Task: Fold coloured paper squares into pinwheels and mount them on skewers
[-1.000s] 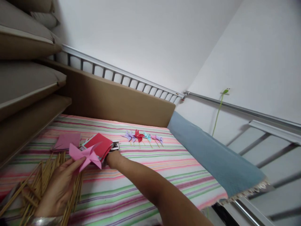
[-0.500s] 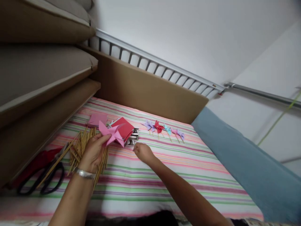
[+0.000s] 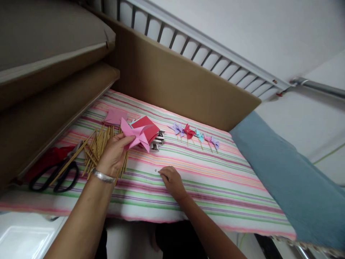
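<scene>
My left hand [image 3: 114, 151] pinches a pink paper pinwheel [image 3: 137, 136] between thumb and fingers, above a heap of thin wooden sticks [image 3: 99, 147]. Low over the striped cloth, my right hand [image 3: 172, 180] is closed, its fingertips pressed together. Just left of those fingertips lies a tiny shiny piece [image 3: 155, 170], too small to name. Whether the right fingers hold anything is hidden. Behind the pinwheel are red paper squares [image 3: 148, 127] on black-and-white patterned paper [image 3: 156, 144]. A pink paper square [image 3: 115, 116] lies farther left.
Several finished pinwheels on sticks [image 3: 189, 133] form a row at the back. Black-handled scissors [image 3: 66, 180] lie by a red item [image 3: 52, 158] on the left. Stacked cushions [image 3: 54, 75], a brown board [image 3: 183, 79] and blue fabric [image 3: 269, 169] border the striped cloth [image 3: 229, 201].
My right hand has moved away from the patterned paper, toward the near side of the cloth. The left hand still holds the pinwheel. The view has tilted downward.
</scene>
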The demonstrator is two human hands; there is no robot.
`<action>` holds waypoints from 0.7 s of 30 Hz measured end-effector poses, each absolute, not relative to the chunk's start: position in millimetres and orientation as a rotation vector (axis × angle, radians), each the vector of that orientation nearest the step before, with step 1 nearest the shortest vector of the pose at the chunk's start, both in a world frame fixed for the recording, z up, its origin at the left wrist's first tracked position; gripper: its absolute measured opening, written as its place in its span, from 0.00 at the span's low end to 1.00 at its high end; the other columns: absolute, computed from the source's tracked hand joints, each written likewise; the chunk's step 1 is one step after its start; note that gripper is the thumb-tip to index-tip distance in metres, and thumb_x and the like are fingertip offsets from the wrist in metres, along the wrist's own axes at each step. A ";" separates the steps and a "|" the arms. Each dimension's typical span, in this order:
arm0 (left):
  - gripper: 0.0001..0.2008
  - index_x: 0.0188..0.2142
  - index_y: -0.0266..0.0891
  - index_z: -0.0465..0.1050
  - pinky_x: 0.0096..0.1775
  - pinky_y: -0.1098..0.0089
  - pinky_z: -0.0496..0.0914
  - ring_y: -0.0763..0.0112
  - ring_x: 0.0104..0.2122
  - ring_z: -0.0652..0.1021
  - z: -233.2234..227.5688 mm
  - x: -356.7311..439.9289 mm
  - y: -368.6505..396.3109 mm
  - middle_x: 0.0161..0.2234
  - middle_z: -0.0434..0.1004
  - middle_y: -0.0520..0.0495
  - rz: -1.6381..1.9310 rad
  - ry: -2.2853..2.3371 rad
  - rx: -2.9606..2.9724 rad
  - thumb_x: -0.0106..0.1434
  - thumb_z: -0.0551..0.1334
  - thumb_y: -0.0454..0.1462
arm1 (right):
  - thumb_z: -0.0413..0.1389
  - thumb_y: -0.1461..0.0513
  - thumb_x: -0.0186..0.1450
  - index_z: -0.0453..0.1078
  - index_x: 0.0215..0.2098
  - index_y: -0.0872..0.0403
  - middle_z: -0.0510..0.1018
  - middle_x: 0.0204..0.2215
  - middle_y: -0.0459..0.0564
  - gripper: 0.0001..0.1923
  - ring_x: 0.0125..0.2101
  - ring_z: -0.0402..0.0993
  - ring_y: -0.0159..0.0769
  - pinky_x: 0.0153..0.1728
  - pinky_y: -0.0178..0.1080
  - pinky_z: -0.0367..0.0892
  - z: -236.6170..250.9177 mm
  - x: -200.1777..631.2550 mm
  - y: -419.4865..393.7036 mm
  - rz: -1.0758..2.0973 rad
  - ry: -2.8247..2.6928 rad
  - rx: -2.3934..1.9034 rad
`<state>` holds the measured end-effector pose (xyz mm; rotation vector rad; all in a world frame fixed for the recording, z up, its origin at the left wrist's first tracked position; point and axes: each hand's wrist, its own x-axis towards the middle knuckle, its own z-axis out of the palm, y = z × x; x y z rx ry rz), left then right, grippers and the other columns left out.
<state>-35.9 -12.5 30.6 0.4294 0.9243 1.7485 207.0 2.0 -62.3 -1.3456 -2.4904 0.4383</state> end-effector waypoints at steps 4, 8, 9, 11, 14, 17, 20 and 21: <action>0.11 0.26 0.33 0.78 0.33 0.73 0.69 0.72 0.26 0.76 29.7 -28.3 -10.3 0.26 0.80 0.48 1.723 0.905 0.422 0.39 0.71 0.32 | 0.52 0.67 0.63 0.73 0.43 0.54 0.76 0.39 0.53 0.12 0.42 0.67 0.40 0.47 0.43 0.63 -73.0 193.8 3.3 0.366 -2.553 -1.313; 0.12 0.27 0.33 0.78 0.33 0.74 0.67 0.74 0.25 0.75 22.1 -23.7 -8.7 0.25 0.80 0.48 1.662 0.953 0.427 0.39 0.71 0.33 | 0.50 0.68 0.63 0.75 0.34 0.55 0.76 0.32 0.54 0.10 0.38 0.68 0.41 0.42 0.41 0.63 -75.9 179.5 19.1 0.306 -2.589 -1.365; 0.12 0.27 0.33 0.78 0.33 0.74 0.67 0.74 0.25 0.75 19.2 -23.5 -7.9 0.25 0.80 0.48 1.649 0.959 0.433 0.39 0.71 0.33 | 0.50 0.68 0.63 0.74 0.31 0.55 0.75 0.31 0.54 0.10 0.37 0.68 0.40 0.41 0.40 0.63 -74.7 177.3 22.0 0.296 -2.591 -1.378; 0.12 0.28 0.33 0.78 0.34 0.72 0.67 0.73 0.26 0.75 13.1 -23.1 -5.9 0.25 0.80 0.48 1.632 0.964 0.445 0.40 0.71 0.34 | 0.51 0.69 0.62 0.74 0.28 0.55 0.75 0.29 0.53 0.11 0.35 0.68 0.39 0.38 0.39 0.63 -71.8 174.1 24.8 0.292 -2.585 -1.399; 0.13 0.29 0.33 0.78 0.36 0.70 0.67 0.71 0.27 0.76 6.5 -21.0 -2.7 0.26 0.80 0.47 1.622 0.966 0.460 0.40 0.71 0.34 | 0.51 0.70 0.61 0.73 0.28 0.54 0.75 0.29 0.53 0.11 0.34 0.69 0.39 0.38 0.37 0.63 -70.5 169.7 22.6 0.326 -2.543 -1.409; 0.13 0.30 0.35 0.78 0.37 0.70 0.66 0.70 0.28 0.76 5.3 -16.3 -0.5 0.26 0.80 0.48 1.619 0.979 0.468 0.41 0.70 0.34 | 0.50 0.72 0.59 0.73 0.29 0.54 0.76 0.31 0.53 0.12 0.36 0.69 0.39 0.39 0.37 0.63 -72.0 166.0 19.9 0.413 -2.466 -1.391; 0.13 0.30 0.36 0.78 0.38 0.70 0.66 0.71 0.29 0.76 7.4 -11.5 1.4 0.27 0.80 0.49 1.626 0.993 0.474 0.42 0.70 0.34 | 0.50 0.72 0.57 0.72 0.25 0.55 0.77 0.28 0.51 0.12 0.33 0.71 0.37 0.37 0.36 0.65 -62.2 169.0 24.1 0.534 -2.343 -1.396; 0.13 0.31 0.36 0.78 0.39 0.70 0.66 0.71 0.29 0.76 8.1 -10.2 2.1 0.27 0.80 0.48 1.629 1.001 0.476 0.42 0.70 0.34 | 0.50 0.72 0.57 0.72 0.24 0.55 0.77 0.27 0.51 0.11 0.32 0.72 0.36 0.36 0.36 0.66 -54.0 172.0 26.9 0.559 -2.294 -1.406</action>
